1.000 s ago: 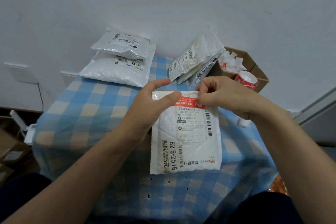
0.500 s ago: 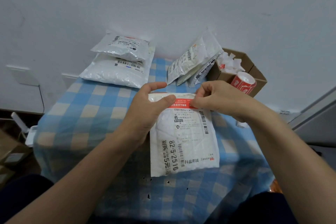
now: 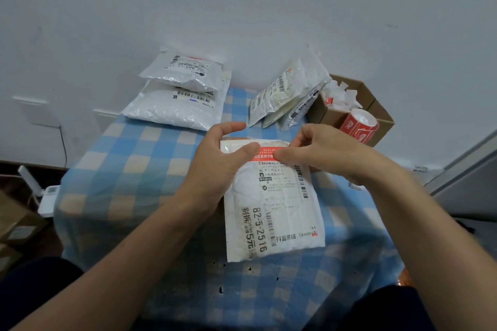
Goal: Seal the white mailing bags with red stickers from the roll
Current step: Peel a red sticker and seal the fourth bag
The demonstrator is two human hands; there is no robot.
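Pinching white mailing bag (image 3: 271, 209) top, left hand (image 3: 217, 166) fingers, right hand (image 3: 330, 153) fingers pinching red sticker (image 3: 265, 155) there

The left hand (image 3: 217, 166) and right hand (image 3: 330, 153) cover both ends of the red sticker (image 3: 265, 157); the left also hides the upper left edge of the white mailing bag (image 3: 271, 223), whose shipping label (image 3: 279, 185) carries print too small to read

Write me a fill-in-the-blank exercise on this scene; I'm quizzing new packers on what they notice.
The left hand and right hand pinch a ____ sticker over the top edge of the mailing bag.
The cardboard box holding the sticker roll stands to the ____ of the leaning bags.
The tablecloth is checked cream and ____.
Missing words: red; right; blue.
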